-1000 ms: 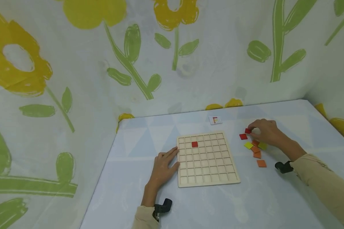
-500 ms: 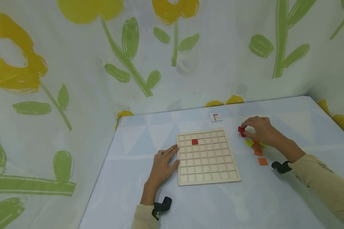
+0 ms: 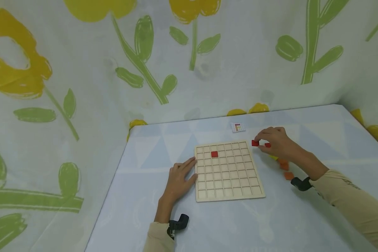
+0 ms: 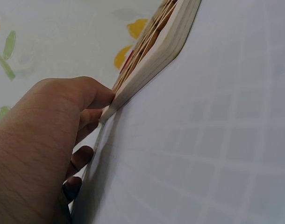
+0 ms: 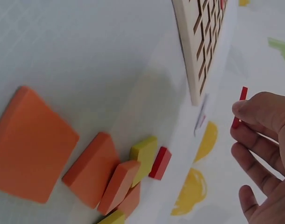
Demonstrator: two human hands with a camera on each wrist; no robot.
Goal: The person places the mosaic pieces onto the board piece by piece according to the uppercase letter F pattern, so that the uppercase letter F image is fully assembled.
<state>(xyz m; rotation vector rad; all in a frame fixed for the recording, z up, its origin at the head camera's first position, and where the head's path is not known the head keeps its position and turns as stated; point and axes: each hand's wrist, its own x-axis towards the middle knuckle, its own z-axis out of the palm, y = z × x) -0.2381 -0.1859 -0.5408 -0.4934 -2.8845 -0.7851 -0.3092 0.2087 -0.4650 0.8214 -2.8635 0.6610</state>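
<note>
My right hand [image 3: 277, 142] pinches a small square red tile [image 3: 255, 143] between thumb and fingers, just off the right edge of the wooden grid board [image 3: 226, 183]. In the right wrist view the thin side of that tile [image 5: 244, 93] sticks out above the thumb, raised off the table. My left hand [image 3: 177, 181] lies beside the board with its fingers stretched out, fingertips touching the left edge. The left wrist view has the thumb [image 4: 103, 95] against the board's side [image 4: 149, 70]. One red tile [image 3: 214, 154] sits in a cell near the board's top.
Several loose tiles lie right of the board: a red tile [image 5: 160, 163], yellow tile [image 5: 143, 156] and orange tiles [image 5: 32, 144], some overlapping. The right hand partly covers them in the head view. A small card [image 3: 238, 127] with a coloured grid pattern lies behind the board.
My right hand has lifted a red tile from beside the loose tiles and carried it left toward the board. The left hand stays at the board's edge. The head view has shifted slightly.
</note>
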